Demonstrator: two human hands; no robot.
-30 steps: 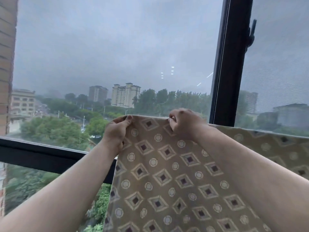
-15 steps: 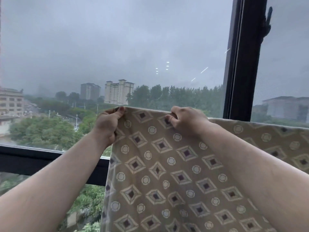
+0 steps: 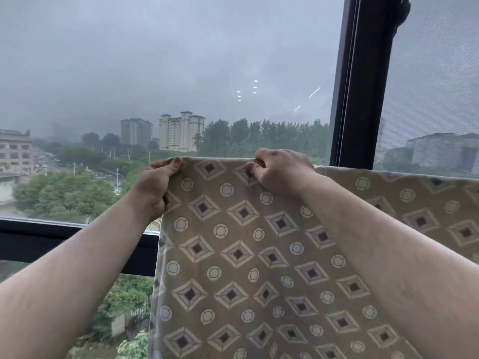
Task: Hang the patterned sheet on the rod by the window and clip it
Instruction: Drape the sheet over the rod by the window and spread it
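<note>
Both hands pinched the tan cotton sheet with diamond-and-circle print (image 3: pixel 259 255) along its top fold: left hand (image 3: pixel 153 187) at the corner, right hand (image 3: pixel 280 169) further in. I'd pull it taut between the fingers before clipping; no clip showed.

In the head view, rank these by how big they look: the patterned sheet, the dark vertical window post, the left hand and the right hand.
1. patterned sheet
2. window post
3. right hand and left hand: they look alike, both gripping the sheet's top edge, so I won't rank them.
</note>
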